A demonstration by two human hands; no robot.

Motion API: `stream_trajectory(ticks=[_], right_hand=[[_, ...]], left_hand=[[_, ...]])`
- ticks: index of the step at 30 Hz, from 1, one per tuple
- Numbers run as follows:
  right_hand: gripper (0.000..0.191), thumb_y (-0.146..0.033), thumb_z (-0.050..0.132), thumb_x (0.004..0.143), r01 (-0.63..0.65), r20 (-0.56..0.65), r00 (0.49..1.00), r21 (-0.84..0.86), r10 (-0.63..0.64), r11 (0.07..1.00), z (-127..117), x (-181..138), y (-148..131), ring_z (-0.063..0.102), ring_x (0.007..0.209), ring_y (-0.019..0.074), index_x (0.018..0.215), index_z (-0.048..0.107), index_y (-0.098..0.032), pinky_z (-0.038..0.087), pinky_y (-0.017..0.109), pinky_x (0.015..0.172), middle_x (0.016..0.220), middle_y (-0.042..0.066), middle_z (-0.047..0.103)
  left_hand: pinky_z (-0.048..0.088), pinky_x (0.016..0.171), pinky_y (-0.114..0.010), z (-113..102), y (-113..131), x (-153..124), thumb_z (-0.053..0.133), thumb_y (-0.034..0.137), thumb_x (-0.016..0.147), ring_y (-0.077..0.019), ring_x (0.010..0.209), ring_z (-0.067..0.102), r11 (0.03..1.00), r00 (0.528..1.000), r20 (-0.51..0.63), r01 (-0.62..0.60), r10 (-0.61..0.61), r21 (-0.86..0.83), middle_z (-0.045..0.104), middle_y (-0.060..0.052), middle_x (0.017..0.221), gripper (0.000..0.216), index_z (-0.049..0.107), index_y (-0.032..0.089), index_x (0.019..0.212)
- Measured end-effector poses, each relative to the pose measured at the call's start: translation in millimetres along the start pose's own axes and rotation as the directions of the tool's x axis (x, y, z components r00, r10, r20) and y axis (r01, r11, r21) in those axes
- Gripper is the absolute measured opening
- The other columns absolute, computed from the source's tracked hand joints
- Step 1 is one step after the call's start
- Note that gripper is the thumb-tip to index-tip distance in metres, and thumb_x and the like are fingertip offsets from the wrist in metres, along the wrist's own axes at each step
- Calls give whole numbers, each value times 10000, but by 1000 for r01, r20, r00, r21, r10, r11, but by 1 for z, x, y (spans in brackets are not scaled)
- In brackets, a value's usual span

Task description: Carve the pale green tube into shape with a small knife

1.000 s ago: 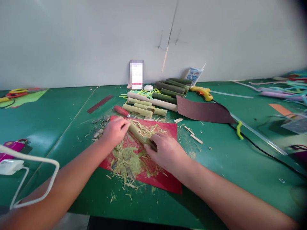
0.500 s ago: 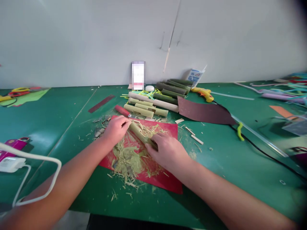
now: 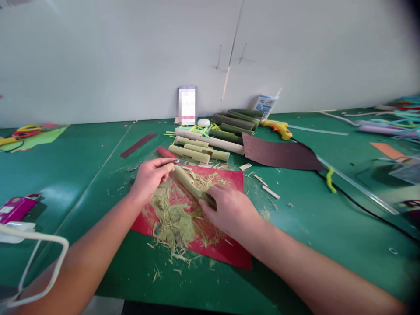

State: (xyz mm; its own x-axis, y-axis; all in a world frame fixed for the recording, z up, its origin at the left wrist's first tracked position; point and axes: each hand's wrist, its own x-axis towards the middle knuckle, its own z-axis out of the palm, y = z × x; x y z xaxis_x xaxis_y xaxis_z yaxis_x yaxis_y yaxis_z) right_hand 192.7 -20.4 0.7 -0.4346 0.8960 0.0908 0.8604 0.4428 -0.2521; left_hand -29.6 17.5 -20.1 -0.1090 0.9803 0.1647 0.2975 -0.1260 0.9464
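A pale green bamboo stick lies slantwise over a red sheet covered with green shavings. My right hand is closed round the stick's near end and pins it down. My left hand rests at the stick's far end, its fingers curled against the tip. A red-handled knife lies just beyond my left fingers; whether they touch its blade I cannot tell.
Behind the sheet lie several cut bamboo pieces, darker green stalks, a brown sandpaper sheet and a yellow glue gun. A black cable runs right. A white charger and cord sit at the left.
My left hand has slid slightly left and its fingers have stretched out toward the stick's tip. My right hand keeps its hold. The view has shifted a little.
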Motion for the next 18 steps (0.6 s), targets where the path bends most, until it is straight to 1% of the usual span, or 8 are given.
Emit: stream_trajectory(ticks=[2, 4, 6, 8, 11, 14, 16, 18], right_hand=[[220, -350, 474, 824, 4, -4, 1000, -5, -4, 1000, 0, 0, 0, 480, 601, 124, 698, 545, -185, 245, 265, 503, 709, 30, 571], [211, -344, 478, 822, 9, -10, 1000, -3, -9, 1000, 1, 0, 0, 476, 604, 122, 704, 548, -184, 241, 262, 505, 705, 29, 569], [205, -342, 481, 820, 16, -14, 1000, 5, -16, 1000, 1, 0, 1, 475, 608, 122, 709, 551, -185, 242, 259, 509, 705, 28, 571], [205, -342, 484, 819, 23, -12, 1000, 11, -23, 1000, 2, 0, 2, 476, 612, 123, 708, 552, -184, 246, 257, 513, 711, 30, 574], [214, -350, 482, 821, 22, -4, 1000, 18, -22, 1000, 2, 0, 3, 480, 610, 123, 705, 550, -184, 252, 258, 519, 720, 31, 576], [216, -358, 476, 822, 11, -1, 1000, 18, -11, 1000, 2, 0, 3, 482, 607, 124, 710, 546, -187, 252, 259, 517, 719, 25, 574], [216, -361, 475, 823, 6, 5, 1000, 16, -6, 1000, 1, 0, 2, 480, 602, 122, 714, 544, -188, 251, 259, 515, 718, 22, 571], [219, -364, 475, 825, 1, 14, 1000, 17, -1, 1000, 0, 0, 2, 479, 596, 118, 716, 545, -188, 252, 257, 513, 721, 24, 570]], left_hand=[[342, 410, -208, -1, -1, 0, 586, 425, 794, -77, 455, 462, 995, 999, -8, 38, -38, -91, 627, -42, 646, 339, 680, 135, 941], [356, 419, -203, -1, -2, 2, 550, 449, 811, -80, 485, 482, 995, 998, -32, 46, -49, -89, 642, -66, 709, 361, 685, 126, 897], [363, 431, -199, -1, -4, 2, 554, 434, 809, -86, 504, 489, 999, 998, -53, 34, -34, -11, 632, -55, 697, 343, 689, 136, 913], [378, 454, -203, -1, -4, 2, 583, 384, 793, -93, 514, 492, 995, 999, -44, -2, 7, 101, 613, -31, 650, 294, 689, 154, 943], [423, 515, -224, 0, -3, -1, 589, 304, 788, -108, 556, 518, 956, 991, 8, -129, 131, 263, 631, -22, 680, 245, 683, 177, 975], [459, 602, -253, 1, 0, -4, 566, 258, 806, -128, 649, 558, 875, 957, 81, -287, 278, 389, 659, -37, 817, 226, 678, 195, 992], [469, 656, -270, 1, 1, -5, 558, 238, 814, -139, 708, 576, 822, 933, 130, -357, 335, 443, 658, -45, 878, 220, 679, 199, 994], [474, 670, -278, 0, -1, -4, 561, 231, 814, -144, 728, 586, 785, 918, 164, -393, 360, 479, 656, -51, 903, 213, 681, 197, 987]])
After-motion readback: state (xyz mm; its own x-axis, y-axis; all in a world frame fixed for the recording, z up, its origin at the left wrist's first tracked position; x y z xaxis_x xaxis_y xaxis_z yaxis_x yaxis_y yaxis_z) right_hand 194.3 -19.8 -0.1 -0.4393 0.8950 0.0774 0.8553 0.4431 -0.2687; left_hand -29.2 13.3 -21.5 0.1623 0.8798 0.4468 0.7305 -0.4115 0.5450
